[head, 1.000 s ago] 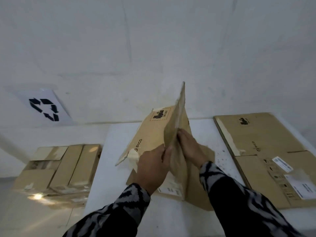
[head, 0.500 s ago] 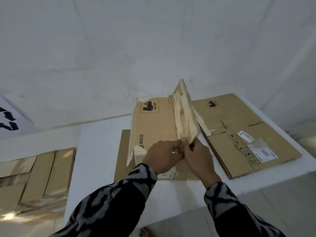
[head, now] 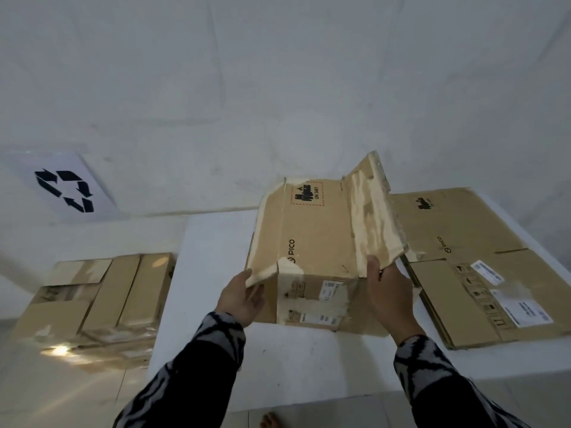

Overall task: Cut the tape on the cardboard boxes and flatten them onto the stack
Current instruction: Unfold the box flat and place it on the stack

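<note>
Between both hands (head: 244,299), cardboard box (head: 315,242).

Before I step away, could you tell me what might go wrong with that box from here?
The box is only half collapsed, held at its edges by the left hand and right hand; it could spring back or slip. Swung right, its raised flap might shift the flattened stack.

Black-and-grey, seemingly zebra-patterned sleeves (head: 197,359)
</note>
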`<action>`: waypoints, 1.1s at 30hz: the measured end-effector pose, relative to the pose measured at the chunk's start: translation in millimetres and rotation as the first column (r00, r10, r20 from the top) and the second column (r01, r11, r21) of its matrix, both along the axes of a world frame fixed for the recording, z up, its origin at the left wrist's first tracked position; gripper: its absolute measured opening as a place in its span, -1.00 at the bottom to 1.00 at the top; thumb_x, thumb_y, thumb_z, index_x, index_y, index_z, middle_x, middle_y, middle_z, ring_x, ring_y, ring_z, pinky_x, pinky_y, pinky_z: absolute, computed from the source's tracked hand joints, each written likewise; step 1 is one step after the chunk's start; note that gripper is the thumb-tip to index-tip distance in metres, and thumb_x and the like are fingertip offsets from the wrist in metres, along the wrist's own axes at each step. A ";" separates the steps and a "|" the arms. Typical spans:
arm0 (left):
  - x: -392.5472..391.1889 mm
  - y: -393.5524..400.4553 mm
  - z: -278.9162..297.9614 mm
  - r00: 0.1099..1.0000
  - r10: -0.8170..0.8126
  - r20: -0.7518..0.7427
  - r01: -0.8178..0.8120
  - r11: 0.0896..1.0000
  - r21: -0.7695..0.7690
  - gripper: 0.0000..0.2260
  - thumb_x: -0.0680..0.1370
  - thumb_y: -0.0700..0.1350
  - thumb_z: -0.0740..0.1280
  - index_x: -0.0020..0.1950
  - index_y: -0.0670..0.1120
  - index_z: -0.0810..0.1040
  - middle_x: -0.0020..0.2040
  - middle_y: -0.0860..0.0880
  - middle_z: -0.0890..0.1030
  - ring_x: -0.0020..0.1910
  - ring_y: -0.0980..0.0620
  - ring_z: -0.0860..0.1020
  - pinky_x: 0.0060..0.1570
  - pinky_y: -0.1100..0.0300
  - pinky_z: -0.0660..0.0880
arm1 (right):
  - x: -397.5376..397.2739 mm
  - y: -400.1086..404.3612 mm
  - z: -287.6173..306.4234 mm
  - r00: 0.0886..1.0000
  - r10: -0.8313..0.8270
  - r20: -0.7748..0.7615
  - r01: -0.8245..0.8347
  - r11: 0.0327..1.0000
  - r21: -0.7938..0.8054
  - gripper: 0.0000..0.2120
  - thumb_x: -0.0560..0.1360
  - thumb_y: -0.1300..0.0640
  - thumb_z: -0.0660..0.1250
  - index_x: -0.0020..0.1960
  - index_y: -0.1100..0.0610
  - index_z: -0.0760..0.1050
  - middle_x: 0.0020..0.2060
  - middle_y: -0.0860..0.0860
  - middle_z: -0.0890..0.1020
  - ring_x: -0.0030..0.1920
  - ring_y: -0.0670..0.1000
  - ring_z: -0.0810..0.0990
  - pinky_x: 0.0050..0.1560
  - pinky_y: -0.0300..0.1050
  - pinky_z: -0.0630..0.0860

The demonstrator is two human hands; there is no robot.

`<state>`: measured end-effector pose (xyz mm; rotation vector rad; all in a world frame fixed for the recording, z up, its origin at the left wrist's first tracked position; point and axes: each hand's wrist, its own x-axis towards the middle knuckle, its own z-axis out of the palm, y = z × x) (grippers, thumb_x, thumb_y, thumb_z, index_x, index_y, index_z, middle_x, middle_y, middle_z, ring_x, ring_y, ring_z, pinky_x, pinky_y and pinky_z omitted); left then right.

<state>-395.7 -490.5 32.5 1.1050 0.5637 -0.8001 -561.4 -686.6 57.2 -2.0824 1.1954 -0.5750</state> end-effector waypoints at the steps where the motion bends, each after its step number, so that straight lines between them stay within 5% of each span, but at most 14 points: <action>1: 2.0 -1.5 8.5 0.993 0.096 0.070 -0.096 0.995 -0.008 -0.82 0.57 -0.13 0.37 0.12 -0.18 0.57 -0.05 -0.11 0.61 -0.07 -0.04 0.58 -0.12 0.13 0.49 | 0.1 -0.2 0.5 1.000 0.006 0.006 -0.006 1.000 0.003 -0.49 0.66 -0.06 0.10 -0.21 0.33 0.49 -0.37 0.19 0.58 -0.26 0.23 0.57 -0.12 0.10 0.50; 3: -0.1 -2.1 31.6 0.900 0.156 0.406 -0.195 0.979 0.055 -0.92 0.56 -0.13 0.39 -0.01 -0.13 0.62 -0.02 -0.08 0.67 -0.07 -0.01 0.60 -0.10 0.19 0.54 | 3.3 0.9 2.1 1.000 0.004 0.017 -0.004 1.000 -0.016 -0.50 0.66 -0.07 0.08 -0.24 0.27 0.46 -0.40 0.13 0.55 -0.27 0.23 0.56 -0.12 0.08 0.48; 6: -22.4 -12.6 75.3 0.494 -0.231 0.838 -0.062 0.952 0.299 -0.93 0.52 -0.04 0.44 -0.01 0.05 0.67 -0.13 0.22 0.67 -0.11 0.31 0.61 -0.06 0.42 0.51 | 14.5 12.9 15.4 0.996 0.088 0.021 -0.085 0.991 -0.100 -0.50 0.64 -0.18 0.04 0.03 0.22 0.53 -0.30 0.00 0.58 -0.28 0.08 0.56 -0.13 -0.01 0.48; 9: -34.5 -28.9 76.9 0.019 -0.646 0.763 0.084 0.762 0.642 -0.81 0.52 0.09 0.43 0.14 0.20 0.61 -0.05 0.43 0.52 -0.05 0.56 0.47 -0.04 0.62 0.35 | 25.8 29.4 31.6 0.964 0.266 0.003 -0.265 0.961 -0.073 -0.32 0.53 -0.41 0.06 0.51 -0.05 0.25 0.15 -0.07 0.56 0.04 -0.03 0.57 0.07 -0.05 0.51; 11: -29.1 -35.0 64.2 -0.150 -0.675 0.722 0.081 0.719 0.690 -0.85 0.61 0.02 0.33 0.13 0.11 0.65 -0.04 0.35 0.59 -0.03 0.44 0.53 -0.05 0.52 0.42 | 33.1 33.5 34.5 0.953 0.297 -0.068 -0.300 0.953 -0.045 -0.18 0.42 -0.55 0.03 0.56 -0.19 0.02 0.32 -0.01 0.47 0.24 0.07 0.52 0.24 0.08 0.46; 15: -9.8 -34.0 50.5 -0.010 -0.684 0.729 0.029 0.729 0.684 -0.72 0.58 -0.08 0.37 0.29 0.02 0.49 0.16 0.15 0.55 0.14 0.20 0.52 0.05 0.46 0.41 | 40.4 33.0 26.8 0.930 0.281 -0.237 -0.301 0.952 -0.055 -0.13 0.38 -0.60 -0.02 0.57 -0.27 -0.16 0.35 0.06 0.45 0.28 0.14 0.48 0.33 0.13 0.36; 20: 11.0 -24.0 43.5 0.204 -0.770 0.605 0.267 0.638 0.722 -0.22 0.43 0.24 0.45 0.49 -0.03 0.17 0.32 0.11 0.37 0.29 0.13 0.39 0.20 0.27 0.37 | 42.3 27.5 19.8 0.932 0.261 -0.252 -0.285 0.956 -0.064 -0.24 0.47 -0.50 0.03 0.54 -0.32 -0.21 0.27 0.11 0.45 0.24 0.13 0.46 0.35 0.13 0.31; 24: 20.7 -13.7 38.9 0.061 -0.837 0.543 0.436 0.512 0.740 -0.30 0.48 0.30 0.31 0.54 0.07 0.21 0.38 0.20 0.38 0.29 0.27 0.38 0.28 0.25 0.28 | 43.0 23.0 14.7 0.930 0.268 -0.253 -0.291 0.955 -0.059 -0.25 0.47 -0.50 -0.01 0.54 -0.33 -0.22 0.26 0.09 0.45 0.26 0.12 0.45 0.34 0.12 0.27; 27: 33.6 -16.3 44.6 0.011 -0.830 0.558 0.494 0.490 0.718 -0.40 0.53 0.20 0.32 0.52 0.14 0.21 0.32 0.31 0.38 0.13 0.59 0.32 0.16 0.51 0.24 | 45.5 20.8 13.5 0.924 0.278 -0.262 -0.302 0.952 -0.053 -0.27 0.47 -0.50 -0.03 0.53 -0.33 -0.22 0.28 0.10 0.44 0.28 0.12 0.43 0.35 0.14 0.25; 29: 44.4 -23.0 50.5 0.015 -0.851 0.525 0.548 0.446 0.708 -0.38 0.54 0.18 0.35 0.53 0.16 0.19 0.30 0.32 0.38 0.14 0.49 0.35 0.09 0.55 0.25 | 46.2 19.4 13.5 0.922 0.287 -0.260 -0.308 0.951 -0.042 -0.28 0.48 -0.50 -0.04 0.53 -0.34 -0.22 0.28 0.10 0.43 0.28 0.12 0.43 0.36 0.15 0.24; 33: 63.0 -35.4 42.6 0.041 -0.865 0.500 0.575 0.430 0.696 -0.25 0.41 0.34 0.41 0.50 0.07 0.30 0.32 0.17 0.50 0.29 0.18 0.46 0.36 0.11 0.38 | 45.3 17.4 12.7 0.918 0.294 -0.265 -0.315 0.948 -0.040 -0.29 0.47 -0.50 -0.05 0.52 -0.36 -0.23 0.27 0.08 0.43 0.24 0.10 0.45 0.36 0.13 0.23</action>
